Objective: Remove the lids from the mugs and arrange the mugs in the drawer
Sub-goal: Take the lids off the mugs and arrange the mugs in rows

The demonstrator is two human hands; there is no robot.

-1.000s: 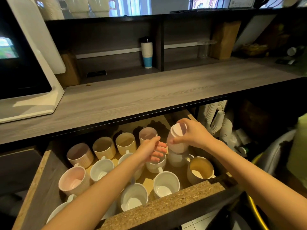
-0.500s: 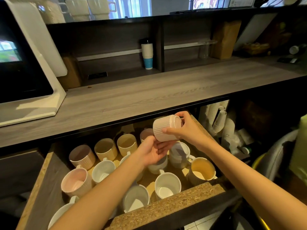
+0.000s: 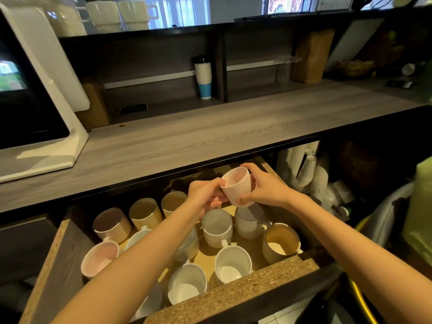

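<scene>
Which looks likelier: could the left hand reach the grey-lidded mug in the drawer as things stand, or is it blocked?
Probably yes: the lidded mug sits just below the left hand with nothing between, though that hand first must release the ribbed pink mug.

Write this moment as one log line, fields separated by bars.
hands: left hand and right hand hold pink mug | mug: above open drawer | lid: none seen

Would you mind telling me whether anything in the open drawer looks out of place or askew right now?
Nothing looks spilled or broken. One white mug at the right rear of the drawer appears to stand upside down, while the others sit open side up. Both hands, left hand and right hand, hold a ribbed pink mug tilted above them.
</scene>
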